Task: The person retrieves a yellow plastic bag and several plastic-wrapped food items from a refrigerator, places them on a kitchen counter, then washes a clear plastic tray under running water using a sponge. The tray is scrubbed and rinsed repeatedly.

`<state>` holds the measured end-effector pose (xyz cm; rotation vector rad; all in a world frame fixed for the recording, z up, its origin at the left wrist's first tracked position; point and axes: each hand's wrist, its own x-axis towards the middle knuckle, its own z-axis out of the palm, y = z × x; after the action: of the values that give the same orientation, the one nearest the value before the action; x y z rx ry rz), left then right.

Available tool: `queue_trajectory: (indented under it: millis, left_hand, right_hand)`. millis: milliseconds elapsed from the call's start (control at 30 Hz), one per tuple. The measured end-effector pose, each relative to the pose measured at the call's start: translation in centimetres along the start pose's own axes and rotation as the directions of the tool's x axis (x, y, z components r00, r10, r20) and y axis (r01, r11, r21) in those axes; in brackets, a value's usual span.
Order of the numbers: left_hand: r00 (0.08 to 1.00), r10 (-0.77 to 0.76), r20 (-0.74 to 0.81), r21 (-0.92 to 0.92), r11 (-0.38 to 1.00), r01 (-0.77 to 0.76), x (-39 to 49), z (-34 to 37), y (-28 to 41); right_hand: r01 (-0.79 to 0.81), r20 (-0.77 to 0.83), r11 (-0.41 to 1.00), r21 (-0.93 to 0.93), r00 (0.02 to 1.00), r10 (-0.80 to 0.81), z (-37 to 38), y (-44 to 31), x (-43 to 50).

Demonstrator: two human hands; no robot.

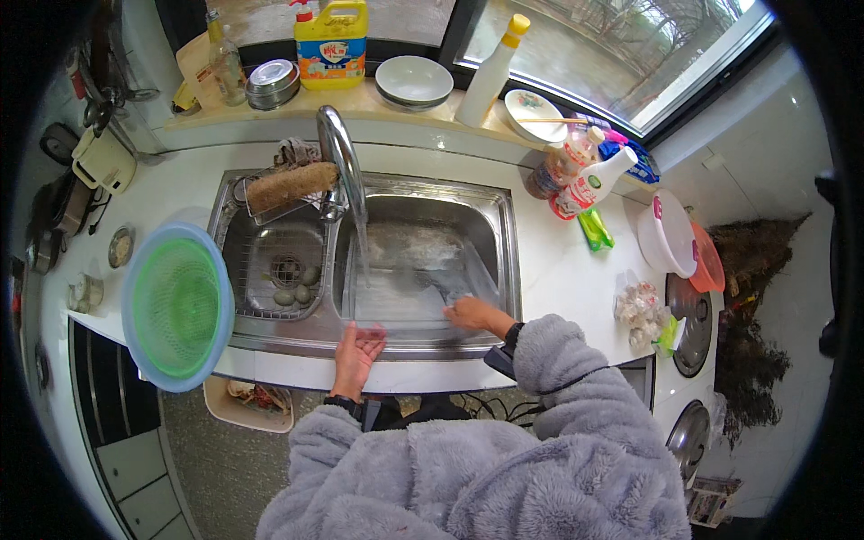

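Note:
Water runs from the chrome faucet [343,158] into the right basin of the stainless steel sink [509,270]. A large clear plastic container [385,307] lies tilted in that basin, under the stream. My left hand [359,354], palm up, grips its near left rim at the sink's front edge. Over the container's right part, my right hand [472,314] is closed on something blurred and greyish, perhaps a cloth or scrubber. The left basin holds a wire rack [253,304] with several greenish egg-like things [302,293].
Left of the sink stands a blue basin [135,337] with a green colander [177,304]. A brown loofah-like scrubber [291,187] lies in a wire basket behind the left basin. Bottles [580,189] and a white basin [665,233] stand to the right. A yellow detergent jug [331,47] is on the sill.

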<state>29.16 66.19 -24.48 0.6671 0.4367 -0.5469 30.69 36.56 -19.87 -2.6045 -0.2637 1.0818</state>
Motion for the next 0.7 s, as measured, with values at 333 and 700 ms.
queue_trajectory:
  millis: [333,700]
  left_hand:
    - [1.000,-0.005,0.010,0.019,1.000,0.005,-0.5,0.2,0.1]
    - [0.998,-0.005,-0.069,-0.007,1.000,0.004,-0.9,1.0,0.3]
  right_hand:
    - [0.492,-0.230,0.844,0.212,0.865,-0.446,0.6,-3.6,11.9]
    - [-0.131,-0.326,0.946,-0.296,0.945,0.029,0.1,8.7,18.9]
